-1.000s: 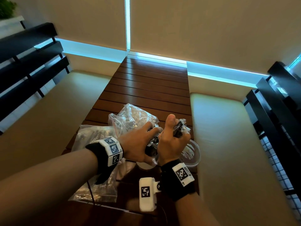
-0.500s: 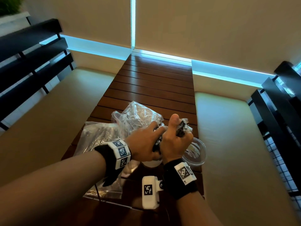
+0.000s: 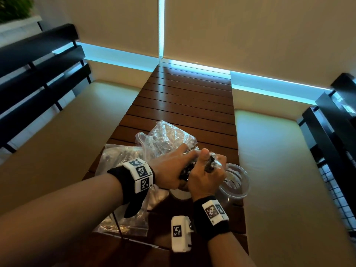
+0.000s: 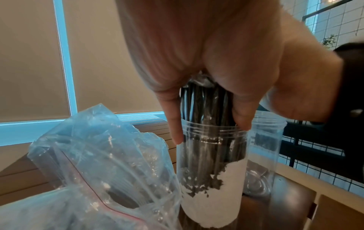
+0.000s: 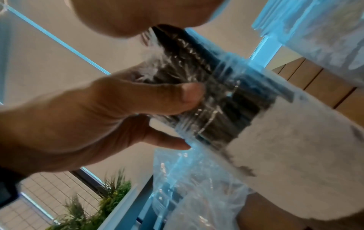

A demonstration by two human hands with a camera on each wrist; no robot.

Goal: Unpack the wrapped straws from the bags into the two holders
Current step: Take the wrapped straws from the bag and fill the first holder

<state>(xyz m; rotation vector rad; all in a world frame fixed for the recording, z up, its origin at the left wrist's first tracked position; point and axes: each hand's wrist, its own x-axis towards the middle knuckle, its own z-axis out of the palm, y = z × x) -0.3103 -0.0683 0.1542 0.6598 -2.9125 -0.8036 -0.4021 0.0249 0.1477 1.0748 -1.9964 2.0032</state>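
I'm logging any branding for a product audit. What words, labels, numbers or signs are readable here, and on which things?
No readable words, brands or numbers in any view.
Left wrist band: black-and-white square code markers only, no letters.
Right wrist band: the same kind of markers; a tiny mark beneath is too small to read.
White camera block: one code marker, no text.
Holder with straws: white and black patches, no legible print.
Plastic bags: clear, unprinted.

The far half of the slatted worktop (image 3: 185, 97) lies bare, open to a reach from above. Nearer, a crumpled bag (image 3: 165, 139) rises behind the hands, and a flat bag (image 3: 119, 160) covers the left edge. An open-mouthed clear holder (image 3: 236, 182) stands at the right edge, just beside the straw-filled holder (image 4: 212, 171). Cushioned benches (image 3: 269, 170) flank both sides.
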